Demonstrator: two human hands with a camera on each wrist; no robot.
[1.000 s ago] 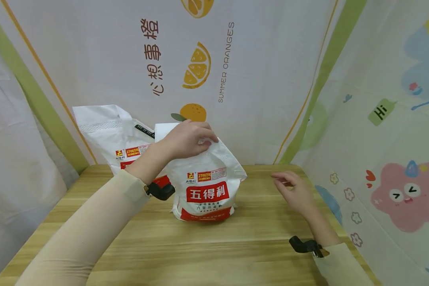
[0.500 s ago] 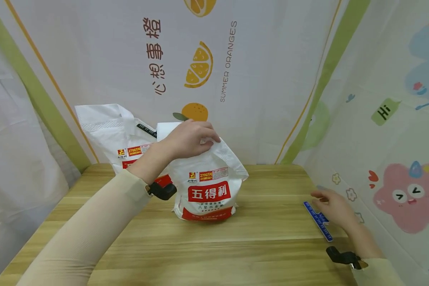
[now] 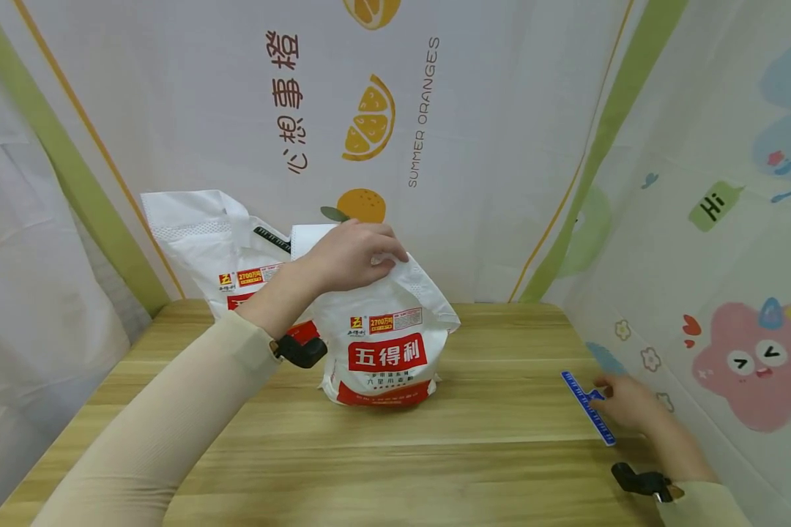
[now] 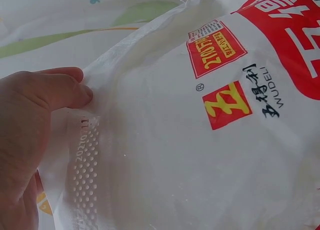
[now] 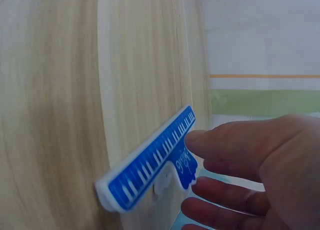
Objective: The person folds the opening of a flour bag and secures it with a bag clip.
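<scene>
My left hand (image 3: 359,252) grips the top of a white flour bag (image 3: 387,329) with red print, which stands upright on the wooden table. The left wrist view shows the thumb lying over the bag's perforated top band (image 4: 86,175). At the table's right side, my right hand (image 3: 633,405) pinches the grip tab of a blue sealing clip (image 3: 583,406) patterned like piano keys. In the right wrist view the thumb lies at the tab of the clip (image 5: 152,162), with the fingers curled beside and below it.
A second flour bag (image 3: 204,245) stands behind and left of the first, with a black clip (image 3: 272,239) across its top. Printed white curtains (image 3: 501,146) rise behind and to the right of the wooden table (image 3: 395,468).
My right hand has moved right and toward me to the blue clip, its fingers closing at the tab. The left hand has kept its hold on the bag.
</scene>
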